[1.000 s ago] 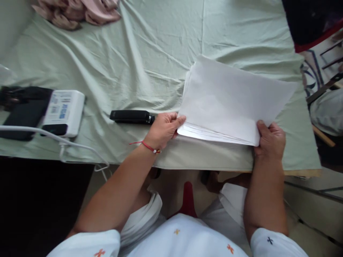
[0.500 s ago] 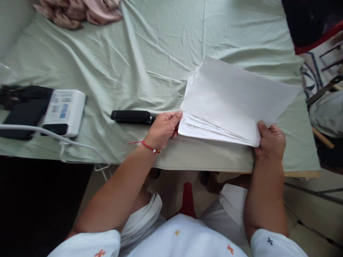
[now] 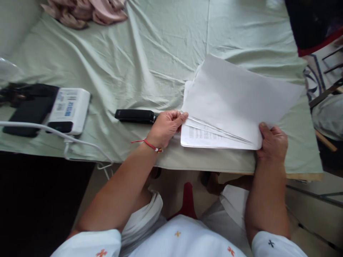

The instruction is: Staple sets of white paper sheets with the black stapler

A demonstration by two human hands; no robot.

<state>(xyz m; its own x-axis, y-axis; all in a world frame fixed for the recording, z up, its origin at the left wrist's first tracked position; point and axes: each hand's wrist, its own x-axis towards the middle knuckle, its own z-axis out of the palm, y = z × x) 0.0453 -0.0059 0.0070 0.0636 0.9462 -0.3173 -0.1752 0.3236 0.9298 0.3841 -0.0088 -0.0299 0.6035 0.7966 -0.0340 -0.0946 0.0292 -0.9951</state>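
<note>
While fanned, papers between both hands.

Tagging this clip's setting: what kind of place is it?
Probably a home, with a cloth-covered table serving as a desk: a stack of papers in both hands, a black stapler beside it, and crumpled pink fabric at the far edge.

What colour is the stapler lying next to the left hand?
Black. The stapler lies on the pale green sheet, seen clearly in the head view.
</note>
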